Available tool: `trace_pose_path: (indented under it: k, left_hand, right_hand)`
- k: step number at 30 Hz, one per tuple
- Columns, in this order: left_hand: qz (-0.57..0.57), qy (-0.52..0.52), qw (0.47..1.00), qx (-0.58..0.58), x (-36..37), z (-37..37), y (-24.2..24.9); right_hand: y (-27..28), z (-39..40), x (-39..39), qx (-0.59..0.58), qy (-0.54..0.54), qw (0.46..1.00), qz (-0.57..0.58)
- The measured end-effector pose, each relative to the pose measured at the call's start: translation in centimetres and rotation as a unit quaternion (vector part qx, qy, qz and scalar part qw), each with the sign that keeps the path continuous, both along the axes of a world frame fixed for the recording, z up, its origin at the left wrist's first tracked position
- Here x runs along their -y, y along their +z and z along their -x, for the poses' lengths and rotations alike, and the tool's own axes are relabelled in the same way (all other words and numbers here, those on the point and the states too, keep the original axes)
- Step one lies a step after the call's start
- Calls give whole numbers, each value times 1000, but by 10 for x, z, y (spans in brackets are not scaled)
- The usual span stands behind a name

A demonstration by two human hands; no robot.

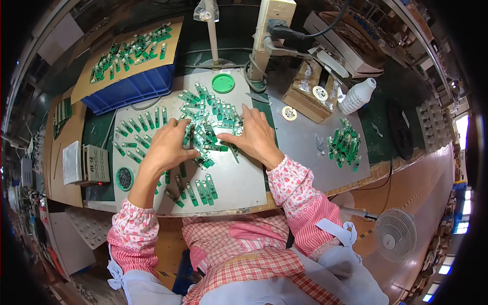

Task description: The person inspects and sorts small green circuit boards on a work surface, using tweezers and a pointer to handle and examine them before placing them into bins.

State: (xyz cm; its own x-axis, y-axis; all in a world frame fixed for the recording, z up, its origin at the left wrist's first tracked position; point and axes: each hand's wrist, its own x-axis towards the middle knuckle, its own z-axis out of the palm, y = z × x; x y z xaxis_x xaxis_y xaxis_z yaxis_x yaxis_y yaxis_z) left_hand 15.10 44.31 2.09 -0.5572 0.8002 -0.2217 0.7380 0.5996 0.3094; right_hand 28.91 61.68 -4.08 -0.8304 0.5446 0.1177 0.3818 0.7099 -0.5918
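Many small green circuit boards point(206, 124) lie in a loose heap on a pale work sheet point(239, 185). My left hand point(170, 145) is at the heap's left side, its fingertips on a board there, thumb apart from the fingers. At the right side, my right hand point(254, 134) reaches in with thumb and fingers spread, the thumb tip near a board. Loose boards point(145, 122) are laid out in rows to the left, and more boards point(206, 189) lie in front, near the sheet's edge.
A blue bin point(129, 91) topped with boards on cardboard stands back left. Nearby are a green lid point(222, 83), a dish of small parts point(124, 178), a small box device point(95, 163), a power strip point(274, 30), a cardboard box point(310, 96), a white bottle point(358, 95) and another board pile point(344, 144).
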Motion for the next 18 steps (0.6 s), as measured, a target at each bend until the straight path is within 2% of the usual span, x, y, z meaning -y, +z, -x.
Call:
trace_pose_path:
  k: [2,3,6,8,9,12,13,16,18]
  left_hand:
    - [13,-11,999,-28,5,-5,-10]
    - [-8,-17,1000,-22,5,-5,-16]
    - [-70,-40,997,-6,-3,-1,-32]
    - [-107,-55,993,2,-14,-1,-39]
    - [-124,-46,990,41,-19,1,-41]
    - [-120,3,989,84,-23,0,-32]
    - [-91,8,995,33,-23,1,-28]
    - [-33,-5,999,12,-26,6,-36]
    - [-52,-12,998,25,-30,10,-46]
  right_hand:
    - [5,-6,6,7,29,999,-43]
    - [11,-8,9,49,45,997,-34]
    - [9,-9,12,50,67,995,-57]
    - [1,-6,3,35,47,998,-38]
    - [-2,-3,-3,26,38,999,-30]
    - [-2,0,-17,38,43,998,-22]
    - [-5,2,-21,30,45,998,-18]
    - [-10,11,-32,46,52,997,12]
    - [-3,21,-35,96,67,992,51]
